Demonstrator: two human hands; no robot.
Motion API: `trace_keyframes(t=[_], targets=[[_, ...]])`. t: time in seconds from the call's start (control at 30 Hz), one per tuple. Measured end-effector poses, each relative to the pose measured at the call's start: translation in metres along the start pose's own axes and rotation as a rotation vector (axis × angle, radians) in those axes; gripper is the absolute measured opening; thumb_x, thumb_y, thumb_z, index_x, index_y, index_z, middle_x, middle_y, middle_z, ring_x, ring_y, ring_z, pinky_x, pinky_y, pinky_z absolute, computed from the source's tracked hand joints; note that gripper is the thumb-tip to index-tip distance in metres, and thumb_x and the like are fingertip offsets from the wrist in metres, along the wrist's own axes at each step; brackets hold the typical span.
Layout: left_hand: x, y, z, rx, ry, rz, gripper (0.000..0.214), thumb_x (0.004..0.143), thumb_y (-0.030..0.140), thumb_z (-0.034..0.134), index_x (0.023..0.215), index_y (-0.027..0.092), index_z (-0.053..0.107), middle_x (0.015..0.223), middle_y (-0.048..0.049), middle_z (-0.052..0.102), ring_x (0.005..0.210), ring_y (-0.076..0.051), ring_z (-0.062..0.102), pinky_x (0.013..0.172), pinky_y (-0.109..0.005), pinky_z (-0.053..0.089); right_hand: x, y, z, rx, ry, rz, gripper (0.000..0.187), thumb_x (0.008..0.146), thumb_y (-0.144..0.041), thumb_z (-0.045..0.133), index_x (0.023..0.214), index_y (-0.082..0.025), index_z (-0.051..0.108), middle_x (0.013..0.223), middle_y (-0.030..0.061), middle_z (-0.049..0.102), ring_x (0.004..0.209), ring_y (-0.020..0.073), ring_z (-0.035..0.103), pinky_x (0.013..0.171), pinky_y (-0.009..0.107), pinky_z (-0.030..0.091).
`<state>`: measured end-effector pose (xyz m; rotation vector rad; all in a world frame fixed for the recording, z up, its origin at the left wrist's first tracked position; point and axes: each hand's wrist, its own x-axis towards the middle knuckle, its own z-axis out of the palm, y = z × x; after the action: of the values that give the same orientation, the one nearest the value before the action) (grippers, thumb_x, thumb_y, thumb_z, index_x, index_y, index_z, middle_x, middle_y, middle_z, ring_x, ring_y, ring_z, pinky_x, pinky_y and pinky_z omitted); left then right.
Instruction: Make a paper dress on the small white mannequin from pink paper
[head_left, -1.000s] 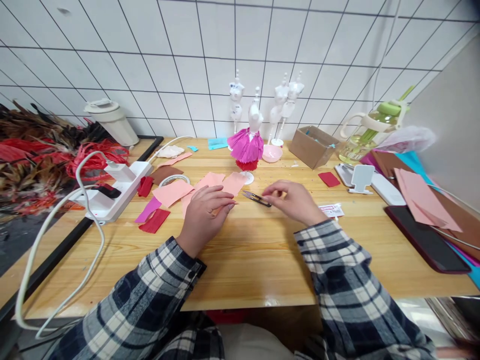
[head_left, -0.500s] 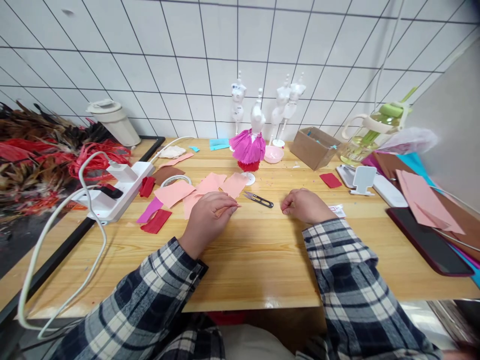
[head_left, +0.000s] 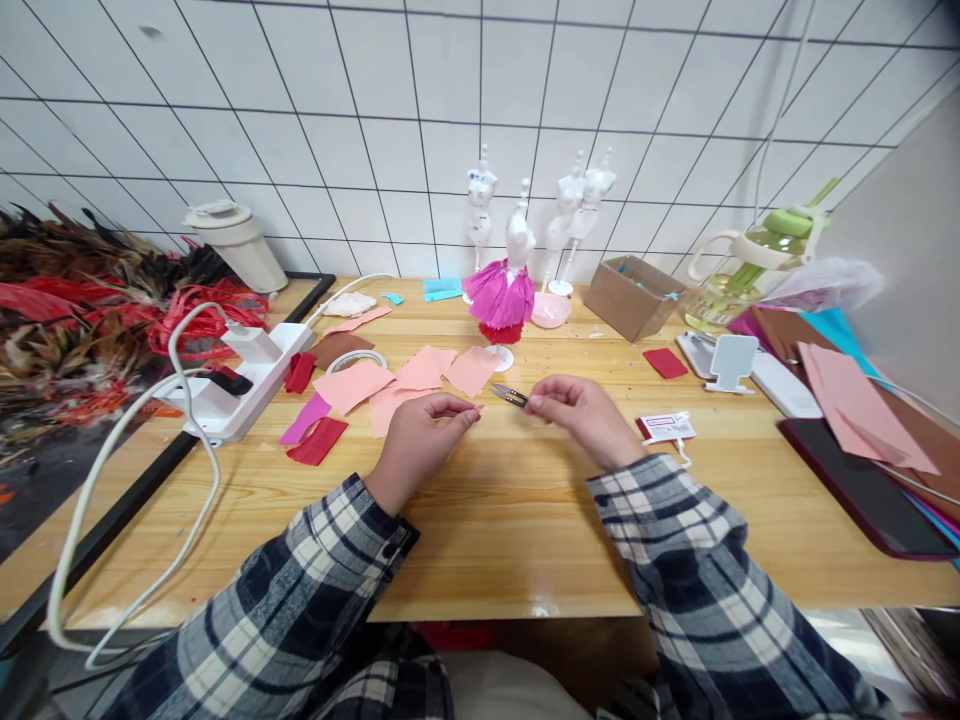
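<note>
At the far left we note the feathers (head_left: 112, 300) and, on the worktop (head_left: 495, 550), the white power strip (head_left: 259, 395) with its cables. To its right we locate the magenta piece (head_left: 306, 418) and, just beside it, the red piece (head_left: 318, 441), both lying flat. Next come the overlapping pink pieces (head_left: 352, 387), which partly cover the tape roll (head_left: 358, 358). Our left hand (head_left: 424, 435) is positioned in front of these pieces: thumb and index finger are brought together in a pinch, and at their tips we grip the small pink scrap (head_left: 480, 407), only an edge of which is exposed. Behind it we find the dress form (head_left: 501, 290) standing upright, fitted with a magenta skirt over a red fringe. The thread snips (head_left: 508, 394) lie between our two hands, blades directed left and slightly apart. Our right hand (head_left: 581, 415) is at the handle end, fingers curled and thumb near the index finger; the fingertips overlap the handle, but we cannot tell whether they are closed on it. Farther right we identify the cardboard box (head_left: 634, 305), the labelled packet (head_left: 666, 428) and the dark phone (head_left: 862, 490).
</note>
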<state>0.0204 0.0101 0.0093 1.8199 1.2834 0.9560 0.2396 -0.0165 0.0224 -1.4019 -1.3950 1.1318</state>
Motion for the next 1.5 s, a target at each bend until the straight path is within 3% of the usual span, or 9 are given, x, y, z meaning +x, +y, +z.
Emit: trace_keyframes(t=[0.13, 0.23, 0.53, 0.8, 1.0, 1.37, 1.5], targets=[[-0.001, 0.004, 0.003, -0.022, -0.013, -0.042, 0.015, 0.075, 0.031, 0.066, 0.075, 0.017, 0.072, 0.071, -0.0028, 0.074, 0.065, -0.017, 0.068, 0.062, -0.026, 0.055, -0.009, -0.001, 0.046, 0.219, -0.078, 0.149, 0.027, 0.066, -0.041, 0.071, 0.076, -0.016, 0.065, 0.07, 0.002, 0.068, 0.053, 0.0088, 0.051, 0.049, 0.021, 0.037], [-0.002, 0.007, 0.002, 0.067, -0.01, -0.02, 0.014, 0.074, 0.03, 0.065, 0.075, 0.018, 0.073, 0.073, -0.0022, 0.074, 0.065, -0.016, 0.068, 0.063, -0.026, 0.054, -0.01, 0.003, 0.057, 0.252, -0.043, 0.174, 0.026, 0.066, -0.039, 0.071, 0.075, -0.015, 0.065, 0.067, 0.0005, 0.065, 0.047, 0.006, 0.044, 0.043, 0.019, 0.032], [-0.007, 0.003, 0.002, 0.327, -0.036, 0.156, 0.018, 0.08, 0.032, 0.059, 0.083, 0.023, 0.075, 0.079, 0.0005, 0.076, 0.074, -0.017, 0.069, 0.069, -0.027, 0.051, -0.008, 0.007, 0.054, 0.189, -0.036, 0.163, 0.027, 0.067, -0.041, 0.071, 0.076, -0.016, 0.066, 0.055, -0.0037, 0.055, 0.041, 0.0054, 0.039, 0.039, 0.02, 0.029], [-0.006, 0.001, 0.001, 0.35, -0.071, 0.283, 0.018, 0.082, 0.031, 0.059, 0.084, 0.023, 0.075, 0.083, -0.0017, 0.076, 0.075, -0.017, 0.07, 0.069, -0.027, 0.052, -0.009, 0.007, 0.055, 0.198, -0.016, 0.174, 0.025, 0.067, -0.039, 0.07, 0.073, -0.016, 0.062, 0.054, -0.0041, 0.055, 0.041, 0.0061, 0.042, 0.038, 0.02, 0.031], [0.002, -0.001, -0.008, 0.265, -0.167, 0.378, 0.02, 0.084, 0.033, 0.058, 0.085, 0.025, 0.076, 0.08, -0.0018, 0.076, 0.072, -0.016, 0.069, 0.076, -0.029, 0.053, -0.011, 0.006, 0.058, 0.247, -0.038, 0.207, 0.024, 0.068, -0.038, 0.069, 0.073, -0.017, 0.061, 0.051, -0.0058, 0.053, 0.04, 0.006, 0.043, 0.036, 0.018, 0.032], [0.004, 0.007, -0.012, 0.129, -0.212, 0.261, 0.017, 0.08, 0.032, 0.063, 0.084, 0.024, 0.077, 0.082, -0.0028, 0.077, 0.074, -0.018, 0.07, 0.073, -0.027, 0.056, -0.012, 0.006, 0.065, 0.413, 0.006, 0.238, 0.023, 0.067, -0.036, 0.067, 0.075, -0.017, 0.059, 0.066, -0.0027, 0.061, 0.042, 0.0045, 0.048, 0.034, 0.016, 0.034], [0.003, 0.003, -0.008, 0.106, -0.175, 0.23, 0.017, 0.079, 0.034, 0.065, 0.085, 0.024, 0.077, 0.084, -0.0032, 0.077, 0.08, -0.02, 0.071, 0.076, -0.028, 0.057, -0.013, 0.005, 0.066, 0.452, 0.024, 0.244, 0.025, 0.067, -0.039, 0.067, 0.074, -0.017, 0.058, 0.066, -0.003, 0.06, 0.043, 0.0044, 0.048, 0.034, 0.015, 0.037]])
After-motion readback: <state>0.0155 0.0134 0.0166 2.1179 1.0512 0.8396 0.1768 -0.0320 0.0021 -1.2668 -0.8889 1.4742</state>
